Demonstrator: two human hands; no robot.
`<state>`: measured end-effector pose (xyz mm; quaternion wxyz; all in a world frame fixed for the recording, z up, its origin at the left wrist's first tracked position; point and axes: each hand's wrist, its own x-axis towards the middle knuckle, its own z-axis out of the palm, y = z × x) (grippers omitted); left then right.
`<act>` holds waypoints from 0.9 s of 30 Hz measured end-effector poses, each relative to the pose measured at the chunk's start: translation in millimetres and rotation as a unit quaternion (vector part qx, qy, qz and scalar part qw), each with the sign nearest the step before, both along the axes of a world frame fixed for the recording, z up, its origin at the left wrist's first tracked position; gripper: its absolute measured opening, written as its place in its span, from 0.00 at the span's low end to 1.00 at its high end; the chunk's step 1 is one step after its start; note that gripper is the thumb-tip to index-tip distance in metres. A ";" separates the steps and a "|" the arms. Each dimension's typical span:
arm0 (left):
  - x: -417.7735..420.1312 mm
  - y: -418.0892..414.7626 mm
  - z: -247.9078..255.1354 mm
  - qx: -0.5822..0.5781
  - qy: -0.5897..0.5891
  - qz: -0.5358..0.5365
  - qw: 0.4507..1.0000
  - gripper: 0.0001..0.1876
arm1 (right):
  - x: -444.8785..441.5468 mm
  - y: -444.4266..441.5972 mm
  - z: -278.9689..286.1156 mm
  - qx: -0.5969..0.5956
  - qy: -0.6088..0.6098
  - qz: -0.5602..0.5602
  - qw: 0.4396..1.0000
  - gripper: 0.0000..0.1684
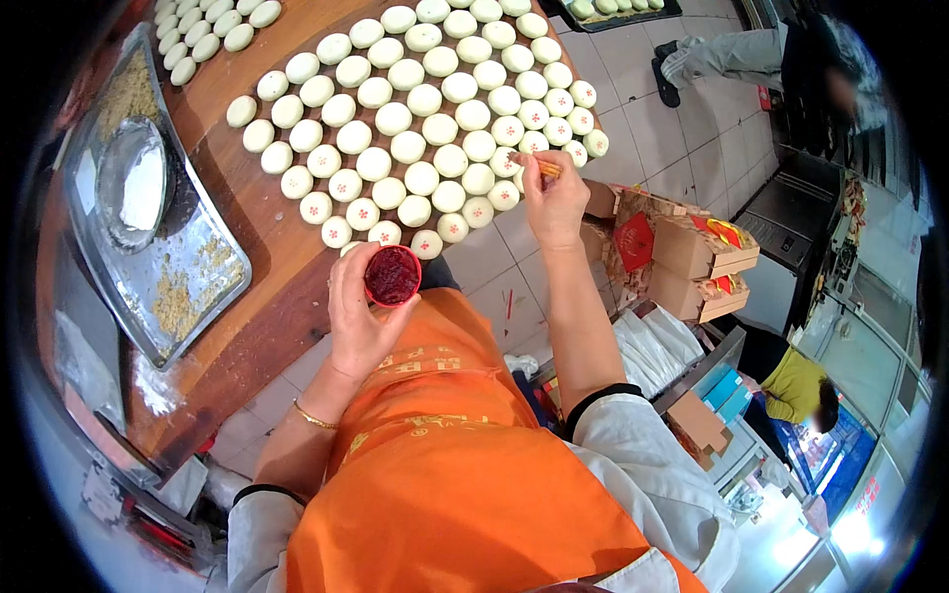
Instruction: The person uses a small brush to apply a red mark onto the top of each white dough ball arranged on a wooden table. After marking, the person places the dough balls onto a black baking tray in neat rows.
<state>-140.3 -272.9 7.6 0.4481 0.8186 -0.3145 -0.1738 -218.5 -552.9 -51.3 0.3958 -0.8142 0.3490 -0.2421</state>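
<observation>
My left hand (pixel 356 311) holds a small red cup (pixel 392 276) with dark red colouring inside, near the table's front edge. Between the fingers of my right hand (pixel 552 196) is a bundle of thin wooden sticks (pixel 547 169), its tip over a pale round pastry (pixel 504 161) near the table's right edge. Rows of pale, flattened round pastries (pixel 424 100) cover this part of the wooden table (pixel 215 152). Several along the near and right edges bear small red flower-like marks, such as one stamped pastry (pixel 362 213). The others look plain.
At left a metal tray (pixel 222 296) holds crumbs and a metal bowl (pixel 132 184) with white powder. More pastries (pixel 207 33) lie at the far left. Cardboard gift boxes (pixel 697 259) stand right of my arm. Two people, one in a yellow top (pixel 797 382), are at right.
</observation>
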 end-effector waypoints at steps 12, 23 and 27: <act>0.3 17.1 6.8 -0.011 -0.004 0.030 0.999 0.41 | 17.8 21.0 0.5 -0.037 0.021 0.027 0.999 0.08; -7.8 22.6 7.2 -0.016 0.003 0.024 1.000 0.40 | -1.8 41.4 -7.6 -0.041 0.107 0.047 0.992 0.10; -10.3 27.5 7.4 -0.015 -0.007 0.037 0.999 0.41 | 18.1 49.4 10.5 -0.032 0.057 0.052 0.997 0.10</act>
